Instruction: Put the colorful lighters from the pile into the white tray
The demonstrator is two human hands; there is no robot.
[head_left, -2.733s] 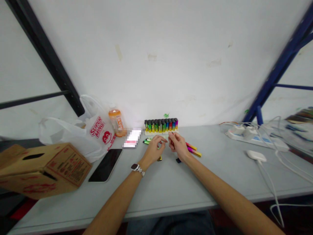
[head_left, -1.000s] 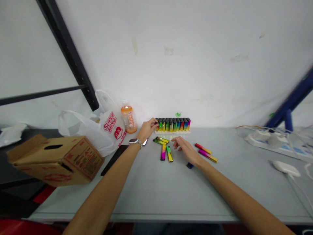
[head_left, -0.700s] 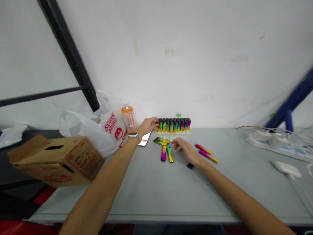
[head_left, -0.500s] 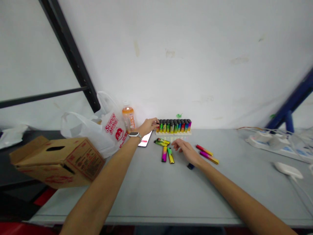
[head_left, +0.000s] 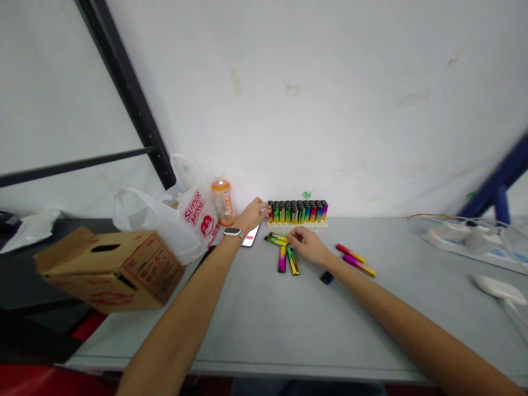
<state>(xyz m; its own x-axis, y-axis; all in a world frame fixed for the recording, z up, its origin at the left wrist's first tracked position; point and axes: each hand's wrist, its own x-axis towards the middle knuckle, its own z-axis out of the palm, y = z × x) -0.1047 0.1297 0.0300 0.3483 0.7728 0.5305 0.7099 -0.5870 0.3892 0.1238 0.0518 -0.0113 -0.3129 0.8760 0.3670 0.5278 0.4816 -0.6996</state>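
Observation:
Small lighters with black tops stand upright in packed rows (head_left: pixel 297 212) in a pale rack (head_left: pixel 319 224) against the wall. At the rack's left end, my left hand (head_left: pixel 254 214) pinches the end lighter, which my fingers partly cover. My right hand (head_left: pixel 308 245) lies low in front of the rack, its curled fingertips at the right end of a green and yellow lighter (head_left: pixel 276 238). Below these lie a pink and yellow lighter (head_left: pixel 282 259) and a green and gold lighter (head_left: pixel 293 262). Beside my right wrist is a dark blue object (head_left: pixel 326 278), partly hidden.
Two lighters, red (head_left: pixel 350 253) and purple-gold (head_left: pixel 359 265), lie right of my forearm. On the left are a phone (head_left: pixel 249 237), an orange bottle (head_left: pixel 223 199), a plastic bag (head_left: pixel 187 220) and a cardboard box (head_left: pixel 111 269). A power strip (head_left: pixel 474 245) and white charger (head_left: pixel 500 289) lie right.
My right hand has moved left, bringing its fingertips to the green and yellow lighter. My left hand stays at the rack's left end. The view has shifted slightly.

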